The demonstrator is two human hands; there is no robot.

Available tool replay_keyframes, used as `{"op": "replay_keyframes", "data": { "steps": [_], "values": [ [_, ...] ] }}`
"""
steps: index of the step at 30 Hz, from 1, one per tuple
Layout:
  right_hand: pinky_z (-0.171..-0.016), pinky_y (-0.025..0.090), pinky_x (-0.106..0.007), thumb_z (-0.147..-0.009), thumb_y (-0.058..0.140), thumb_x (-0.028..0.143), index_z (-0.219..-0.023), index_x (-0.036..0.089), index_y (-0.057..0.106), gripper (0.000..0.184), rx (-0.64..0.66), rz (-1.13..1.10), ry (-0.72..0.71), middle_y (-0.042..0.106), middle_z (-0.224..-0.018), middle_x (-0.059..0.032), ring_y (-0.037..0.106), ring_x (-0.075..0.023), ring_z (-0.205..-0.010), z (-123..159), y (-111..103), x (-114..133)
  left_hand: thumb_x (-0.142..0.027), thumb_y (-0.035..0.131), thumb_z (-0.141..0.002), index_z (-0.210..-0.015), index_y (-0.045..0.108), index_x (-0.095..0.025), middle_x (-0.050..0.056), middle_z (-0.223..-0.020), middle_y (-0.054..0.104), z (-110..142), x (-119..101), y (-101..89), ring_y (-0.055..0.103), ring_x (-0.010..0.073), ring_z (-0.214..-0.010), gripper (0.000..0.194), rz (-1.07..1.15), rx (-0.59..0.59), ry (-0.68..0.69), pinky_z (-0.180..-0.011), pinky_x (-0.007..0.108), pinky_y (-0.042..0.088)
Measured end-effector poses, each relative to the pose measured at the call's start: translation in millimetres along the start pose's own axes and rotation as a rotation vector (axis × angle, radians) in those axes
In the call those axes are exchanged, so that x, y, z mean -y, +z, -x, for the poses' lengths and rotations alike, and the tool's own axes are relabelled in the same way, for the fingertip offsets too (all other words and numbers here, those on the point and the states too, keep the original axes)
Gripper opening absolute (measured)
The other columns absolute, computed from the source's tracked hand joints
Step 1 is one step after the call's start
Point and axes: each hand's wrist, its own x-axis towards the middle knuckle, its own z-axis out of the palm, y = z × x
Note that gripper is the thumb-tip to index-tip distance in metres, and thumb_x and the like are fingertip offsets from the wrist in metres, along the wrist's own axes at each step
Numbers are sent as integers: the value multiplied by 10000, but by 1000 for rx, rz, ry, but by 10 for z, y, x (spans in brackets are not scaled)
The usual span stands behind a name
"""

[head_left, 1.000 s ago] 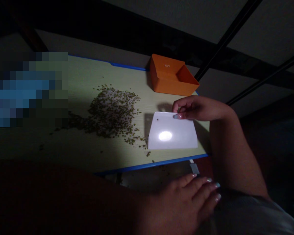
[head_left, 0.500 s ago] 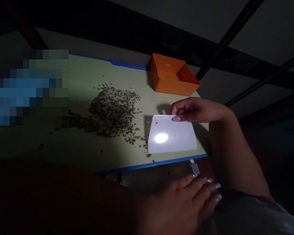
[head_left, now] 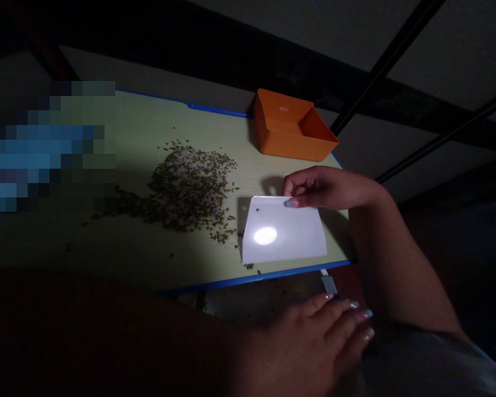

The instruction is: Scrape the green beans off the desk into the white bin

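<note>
My right hand (head_left: 320, 187) pinches the top edge of a white plastic scraper (head_left: 297, 237), thumb on the near face and fingers curled behind. The scraper's lower edge is near the table's blue-rimmed front edge, and a round glare shines on it. A loose pile of small green beans mixed with white grains (head_left: 192, 187) lies left of the scraper; a few beans are beside its lower left corner. Below the table edge, my left hand (head_left: 310, 342) is open, palm down, fingers stretched out together, holding nothing visible. Its forearm is in deep shadow.
An orange open box (head_left: 293, 127) stands at the table's back right corner. The pale wood-look table (head_left: 149, 118) has a blue rim. A pixelated patch hides the left side. Under the front edge, a light surface (head_left: 248, 300) carries scattered beans.
My right hand has shifted the scraper slightly left and toward me, closer to the stray beans at the front edge. My left hand and the pile look unchanged.
</note>
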Motion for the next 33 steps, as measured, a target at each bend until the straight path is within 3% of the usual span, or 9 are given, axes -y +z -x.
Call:
{"op": "replay_keyframes", "data": {
  "steps": [10,21,33],
  "values": [
    [-567,306,-202,-840,574,370,-802,141,522,237,77,3,-34,450,-676,40,385,-63,-609,-32,56,24,-177,208,-971,-1409,371,-175,-19,-1453,398,-6,7,4,359,133,-1315,467,29,33,-5,-995,274,276],
    [-551,277,-197,-863,546,341,-783,146,503,215,95,39,-43,400,-658,53,343,-58,-596,-42,54,26,-179,212,-964,-1393,399,-185,-32,-1438,420,-5,-2,11,368,125,-1311,468,32,3,-14,-1001,271,266],
    [-553,312,-184,-851,568,337,-784,141,517,213,64,25,-67,443,-657,52,384,-48,-594,-28,57,30,-183,230,-967,-1388,407,-200,-44,-1434,424,1,-1,8,377,117,-1303,457,21,-15,-27,-988,261,285]
  ]
}}
